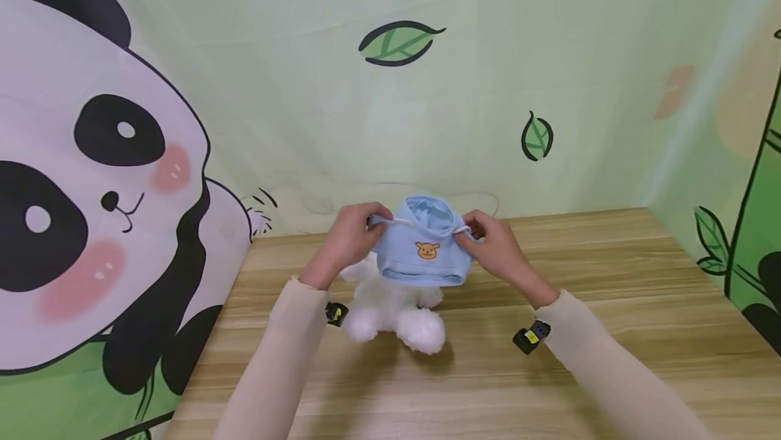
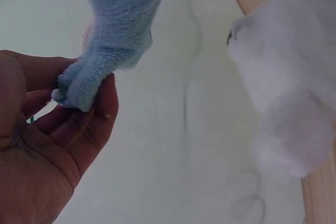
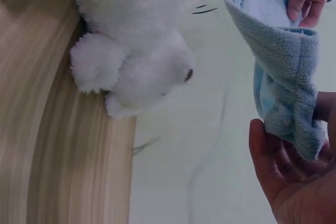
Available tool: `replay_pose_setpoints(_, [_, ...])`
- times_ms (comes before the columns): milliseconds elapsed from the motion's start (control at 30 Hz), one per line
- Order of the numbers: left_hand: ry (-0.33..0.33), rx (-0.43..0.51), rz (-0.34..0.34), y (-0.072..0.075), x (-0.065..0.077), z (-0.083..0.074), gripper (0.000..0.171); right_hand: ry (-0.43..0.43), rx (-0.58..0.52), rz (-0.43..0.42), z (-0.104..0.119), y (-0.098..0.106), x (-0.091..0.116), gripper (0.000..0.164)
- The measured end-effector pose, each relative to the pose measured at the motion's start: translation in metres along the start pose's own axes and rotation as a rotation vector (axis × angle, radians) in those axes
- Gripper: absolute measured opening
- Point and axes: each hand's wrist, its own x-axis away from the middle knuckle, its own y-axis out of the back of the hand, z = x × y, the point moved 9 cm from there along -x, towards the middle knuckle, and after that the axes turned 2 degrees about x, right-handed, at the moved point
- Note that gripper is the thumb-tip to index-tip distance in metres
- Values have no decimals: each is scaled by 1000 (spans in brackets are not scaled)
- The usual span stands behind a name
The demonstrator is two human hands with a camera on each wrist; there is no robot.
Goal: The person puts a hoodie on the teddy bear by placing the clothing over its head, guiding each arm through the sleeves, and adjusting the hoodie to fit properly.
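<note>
Between the two hands hangs a small light-blue doll hoodie [image 1: 399, 253] with a brown bear face on its front and a white cord at the hood. My left hand [image 1: 355, 235] pinches one sleeve between thumb and fingers; its fuzzy cloth [image 2: 123, 22] fills the top of the left wrist view. The opposite sleeve is pinched by my right hand [image 1: 497, 247], as the right wrist view shows at the sleeve end [image 3: 302, 114]. Below and behind the hoodie, a white plush toy [image 1: 393, 301] lies on the table, partly covered from the head view; its dark nose [image 3: 189, 75] shows in the right wrist view.
The wooden table [image 1: 586, 318] meets a pale green backdrop [image 1: 293, 74] at the back. A large panda [image 1: 146, 189] is printed on the left side, with leaves behind. A black wrist camera [image 1: 531, 337] sits on the right wrist, another [image 1: 336, 313] on the left.
</note>
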Motion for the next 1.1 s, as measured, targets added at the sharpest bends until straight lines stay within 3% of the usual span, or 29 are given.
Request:
replay_pose_setpoints(267, [22,36,4,1,-2,23,16,-36,-34,44,-4,-23,-8,19])
replay_pose_setpoints(633, [91,30,55,-9,4,50,17,-88,-55,97,-24,-58,-5,23])
replay_pose_setpoints(1100, [66,-10,44,-26,8,73,17,-205,-31,141,-59,-95,-1,23])
